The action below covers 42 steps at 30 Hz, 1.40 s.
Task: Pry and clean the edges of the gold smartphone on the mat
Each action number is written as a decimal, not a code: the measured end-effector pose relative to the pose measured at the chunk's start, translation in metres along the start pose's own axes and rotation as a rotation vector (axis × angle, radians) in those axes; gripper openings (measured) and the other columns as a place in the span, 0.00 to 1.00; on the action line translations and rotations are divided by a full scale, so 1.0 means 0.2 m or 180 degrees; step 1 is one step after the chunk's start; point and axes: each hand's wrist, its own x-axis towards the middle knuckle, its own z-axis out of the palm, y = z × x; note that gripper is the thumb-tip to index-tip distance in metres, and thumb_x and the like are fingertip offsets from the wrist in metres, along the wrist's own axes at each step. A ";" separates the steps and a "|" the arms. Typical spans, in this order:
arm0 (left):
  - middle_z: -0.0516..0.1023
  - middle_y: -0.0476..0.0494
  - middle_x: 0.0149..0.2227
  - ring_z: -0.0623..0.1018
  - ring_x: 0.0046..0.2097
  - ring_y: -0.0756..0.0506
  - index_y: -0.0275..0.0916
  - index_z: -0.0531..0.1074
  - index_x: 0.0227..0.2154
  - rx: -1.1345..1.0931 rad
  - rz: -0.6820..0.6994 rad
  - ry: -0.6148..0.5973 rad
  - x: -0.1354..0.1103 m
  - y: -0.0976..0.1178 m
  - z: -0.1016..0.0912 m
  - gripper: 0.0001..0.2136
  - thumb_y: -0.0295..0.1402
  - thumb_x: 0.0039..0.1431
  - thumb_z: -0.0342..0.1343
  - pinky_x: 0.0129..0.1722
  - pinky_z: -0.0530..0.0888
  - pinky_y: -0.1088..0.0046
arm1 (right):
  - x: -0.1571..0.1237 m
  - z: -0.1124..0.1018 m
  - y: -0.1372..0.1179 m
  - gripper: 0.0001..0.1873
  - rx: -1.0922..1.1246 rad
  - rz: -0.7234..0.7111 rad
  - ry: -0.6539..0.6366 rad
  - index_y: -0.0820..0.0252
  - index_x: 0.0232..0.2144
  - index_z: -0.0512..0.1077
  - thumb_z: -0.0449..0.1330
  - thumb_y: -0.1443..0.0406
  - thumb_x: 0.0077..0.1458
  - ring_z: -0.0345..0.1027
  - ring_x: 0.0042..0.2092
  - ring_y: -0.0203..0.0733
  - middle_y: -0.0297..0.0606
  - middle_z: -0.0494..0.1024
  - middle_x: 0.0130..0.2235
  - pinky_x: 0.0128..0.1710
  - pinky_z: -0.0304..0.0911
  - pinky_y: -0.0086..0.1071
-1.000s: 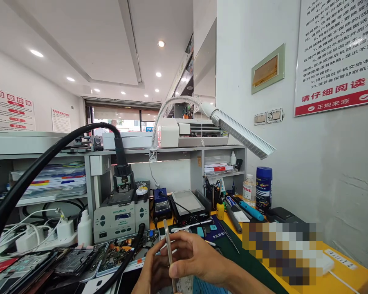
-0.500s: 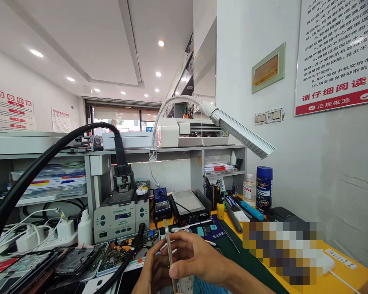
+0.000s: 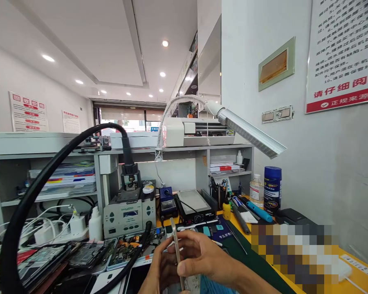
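A thin smartphone [image 3: 175, 237] with a pale metallic edge stands nearly upright at the bottom middle, seen edge-on. My left hand [image 3: 157, 268] is closed around its left side, fingers passing behind it. From the right, my right hand [image 3: 207, 260] grips the same phone, thumb pressed on the near edge and fingers curled behind. The phone's faces hardly show. Beneath the hands is a green mat [image 3: 257, 267], with a blue piece [image 3: 216, 286] partly hidden by my right wrist.
Opened phones [image 3: 88, 255] and a tray of circuit boards [image 3: 125, 249] crowd the left. Behind stand a rework station [image 3: 127, 216] with its black hose [image 3: 58, 151], a soldering iron stand [image 3: 168, 206] and a heating plate [image 3: 194, 208]. Bottles and tweezers [image 3: 237, 241] lie right; a lamp [image 3: 251, 130] hangs above.
The whole view has shifted slightly, so the scene sits further right in the picture. Both hands keep the same hold on the phone, with little other difference.
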 end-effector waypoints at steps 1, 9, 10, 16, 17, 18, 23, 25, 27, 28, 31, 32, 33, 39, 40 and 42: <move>0.70 0.33 0.53 0.69 0.62 0.32 0.45 0.45 0.64 0.0011 0.0005 -0.0028 0.00 0.00 0.00 0.50 0.49 0.48 0.72 0.59 0.68 0.56 | 0.00 0.00 0.00 0.35 -0.0021 -0.0034 -0.0012 0.58 0.54 0.75 0.79 0.63 0.42 0.74 0.52 0.51 0.43 0.81 0.50 0.55 0.64 0.41; 0.69 0.31 0.54 0.71 0.61 0.31 0.45 0.46 0.64 0.0091 0.0153 -0.0127 -0.01 0.05 0.02 0.48 0.51 0.49 0.70 0.58 0.68 0.54 | 0.00 0.00 0.01 0.34 -0.0087 -0.0072 -0.0025 0.58 0.54 0.74 0.77 0.63 0.44 0.73 0.54 0.52 0.43 0.80 0.51 0.57 0.62 0.44; 0.69 0.31 0.55 0.71 0.61 0.31 0.45 0.46 0.64 0.0104 0.0162 -0.0126 -0.01 0.06 0.03 0.47 0.51 0.50 0.70 0.58 0.69 0.54 | -0.01 0.00 0.01 0.34 -0.0077 -0.0065 -0.0025 0.58 0.54 0.74 0.77 0.63 0.45 0.73 0.53 0.51 0.43 0.80 0.50 0.57 0.62 0.44; 0.69 0.30 0.57 0.72 0.60 0.32 0.44 0.45 0.65 0.0117 0.0190 -0.0155 -0.02 0.08 0.05 0.48 0.52 0.50 0.69 0.58 0.69 0.56 | -0.01 0.00 0.01 0.32 -0.0078 -0.0049 -0.0023 0.57 0.54 0.74 0.76 0.62 0.46 0.73 0.52 0.51 0.43 0.80 0.50 0.54 0.65 0.43; 0.69 0.30 0.56 0.73 0.59 0.33 0.44 0.45 0.65 0.0122 0.0190 -0.0161 -0.02 0.08 0.05 0.48 0.51 0.51 0.69 0.58 0.69 0.56 | -0.01 0.00 0.01 0.32 -0.0078 -0.0066 -0.0029 0.57 0.54 0.74 0.76 0.62 0.46 0.73 0.52 0.51 0.43 0.80 0.50 0.54 0.65 0.43; 0.70 0.31 0.56 0.74 0.58 0.34 0.44 0.45 0.65 0.0124 0.0186 -0.0165 -0.02 0.09 0.05 0.48 0.51 0.51 0.69 0.58 0.70 0.56 | -0.01 0.00 0.01 0.32 -0.0081 -0.0077 -0.0038 0.57 0.54 0.74 0.76 0.62 0.46 0.73 0.52 0.51 0.43 0.80 0.50 0.55 0.65 0.44; 0.69 0.31 0.57 0.74 0.58 0.34 0.45 0.47 0.65 0.0103 0.0103 -0.0147 -0.02 0.10 0.05 0.48 0.52 0.49 0.70 0.57 0.71 0.56 | -0.01 0.01 0.00 0.33 -0.0121 -0.0036 -0.0059 0.58 0.54 0.73 0.76 0.59 0.47 0.73 0.52 0.51 0.45 0.79 0.51 0.55 0.64 0.44; 0.69 0.30 0.58 0.71 0.61 0.32 0.45 0.48 0.64 0.0109 0.0073 -0.0143 -0.02 0.11 0.05 0.47 0.52 0.49 0.70 0.58 0.71 0.56 | -0.01 0.02 -0.01 0.33 -0.0143 -0.0001 -0.0031 0.58 0.55 0.73 0.75 0.57 0.48 0.72 0.52 0.51 0.45 0.78 0.51 0.54 0.65 0.44; 0.69 0.31 0.58 0.71 0.62 0.32 0.45 0.47 0.65 0.0102 0.0077 -0.0157 -0.02 0.11 0.05 0.47 0.51 0.50 0.70 0.58 0.70 0.55 | -0.01 0.03 -0.02 0.33 -0.0169 -0.0003 0.0012 0.59 0.55 0.73 0.75 0.55 0.48 0.72 0.51 0.51 0.46 0.78 0.51 0.53 0.65 0.44; 0.69 0.31 0.57 0.70 0.62 0.31 0.45 0.47 0.65 0.0093 0.0077 -0.0163 -0.02 0.10 0.05 0.47 0.50 0.50 0.71 0.58 0.70 0.55 | -0.02 0.03 -0.02 0.33 -0.0178 -0.0009 0.0035 0.59 0.54 0.73 0.75 0.54 0.48 0.72 0.51 0.51 0.46 0.78 0.51 0.52 0.65 0.44; 0.69 0.31 0.58 0.69 0.63 0.31 0.46 0.46 0.64 0.0082 0.0060 -0.0163 -0.02 0.10 0.05 0.47 0.50 0.50 0.71 0.59 0.69 0.54 | -0.02 0.04 -0.02 0.33 -0.0196 -0.0021 0.0086 0.59 0.54 0.73 0.74 0.53 0.49 0.71 0.52 0.52 0.46 0.78 0.50 0.53 0.64 0.45; 0.68 0.31 0.58 0.69 0.63 0.32 0.46 0.45 0.64 0.0086 0.0059 -0.0161 -0.02 0.10 0.04 0.47 0.50 0.50 0.71 0.59 0.69 0.54 | -0.02 0.04 -0.02 0.33 -0.0205 -0.0023 0.0097 0.59 0.54 0.73 0.73 0.53 0.50 0.71 0.52 0.52 0.46 0.79 0.50 0.54 0.63 0.45; 0.67 0.30 0.59 0.70 0.63 0.32 0.46 0.45 0.64 0.0097 0.0057 -0.0160 -0.02 0.10 0.04 0.48 0.50 0.50 0.71 0.59 0.69 0.54 | -0.02 0.04 -0.02 0.32 -0.0212 -0.0026 0.0108 0.59 0.54 0.74 0.73 0.53 0.49 0.71 0.52 0.52 0.46 0.79 0.50 0.55 0.63 0.45; 0.68 0.32 0.58 0.73 0.60 0.34 0.46 0.46 0.64 0.0095 0.0106 -0.0156 -0.02 0.09 0.05 0.48 0.51 0.49 0.71 0.60 0.68 0.52 | -0.01 0.04 -0.02 0.30 -0.0204 -0.0011 0.0203 0.58 0.52 0.75 0.73 0.54 0.49 0.71 0.51 0.53 0.43 0.80 0.47 0.54 0.62 0.44; 0.69 0.32 0.57 0.74 0.59 0.34 0.46 0.45 0.64 0.0089 0.0120 -0.0142 -0.01 0.09 0.05 0.48 0.51 0.49 0.71 0.60 0.68 0.52 | -0.02 0.04 -0.02 0.29 -0.0200 -0.0004 0.0211 0.58 0.52 0.75 0.72 0.54 0.49 0.71 0.51 0.53 0.43 0.80 0.47 0.53 0.63 0.43; 0.69 0.33 0.55 0.76 0.57 0.35 0.45 0.45 0.64 0.0109 0.0111 -0.0102 -0.01 0.09 0.06 0.49 0.52 0.49 0.70 0.58 0.69 0.53 | -0.02 0.04 -0.02 0.27 -0.0195 -0.0011 0.0245 0.58 0.51 0.76 0.72 0.56 0.49 0.71 0.51 0.53 0.42 0.81 0.45 0.50 0.63 0.42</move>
